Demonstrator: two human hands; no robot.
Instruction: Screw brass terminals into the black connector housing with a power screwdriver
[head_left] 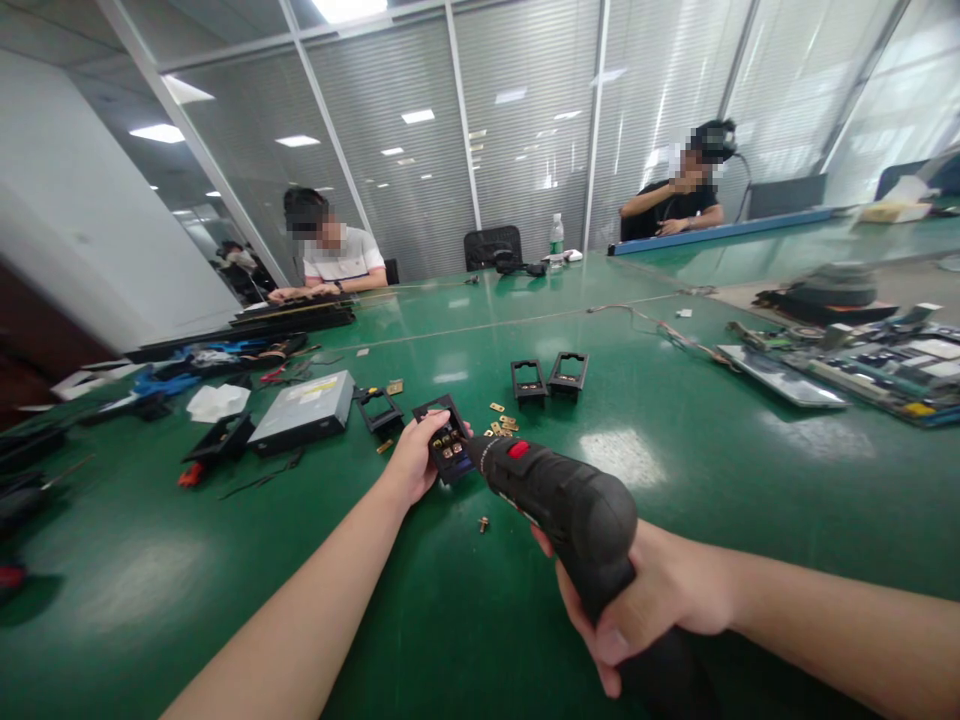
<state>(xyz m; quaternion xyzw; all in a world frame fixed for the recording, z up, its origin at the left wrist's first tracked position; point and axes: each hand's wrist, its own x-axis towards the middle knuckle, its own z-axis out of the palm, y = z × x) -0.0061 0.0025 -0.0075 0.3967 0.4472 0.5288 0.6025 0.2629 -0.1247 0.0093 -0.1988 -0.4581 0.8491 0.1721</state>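
Observation:
My left hand [418,450] is closed around a black plastic housing [454,468] fitted with several brass screw terminals, tilted up off the green table. In my right hand [637,600] is a black cordless screwdriver [562,490] with a red switch, its fingers wrapped round the handle. The tool's nose points left at the housing's right side; whether its tip touches a screw I cannot tell. Just beyond the nose lies a small pile of brass plates [501,425]. A single loose screw [484,524] rests on the table, nearer to me.
Two black frames [529,382] stand beyond the brass pile, with another frame [379,410] left of my left hand. Further left sits a silver optical drive [304,410]. Circuit boards [892,365] spread across the right side. Two people sit across the table [450,330], near a water bottle [556,240].

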